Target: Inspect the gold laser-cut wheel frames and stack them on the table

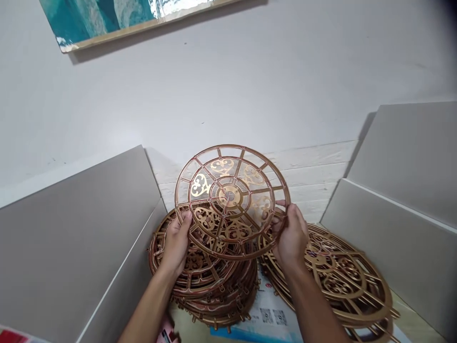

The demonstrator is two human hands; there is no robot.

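A round openwork bronze-coloured disc (pixel 229 196) with gold heart-shaped scrolls is held up, tilted, between my two hands. My left hand (pixel 177 243) is closed on its lower left rim, thumb on top. At the right rim, my right hand (pixel 291 233) grips the same disc, its fingers partly behind the openwork. Beneath the disc and my left hand stands a tall stack of similar discs (pixel 214 305). Another, lower stack of discs (pixel 342 281) lies at the right, beside my right forearm.
Grey panels stand at the left (pixel 71 228) and right (pixel 403 238). Behind is a white wall (pixel 228 85) with a blue-green picture (pixel 107 19). Printed blue and white sheets (pixel 264 305) lie under the stacks. Something pink (pixel 167 332) is at the bottom.
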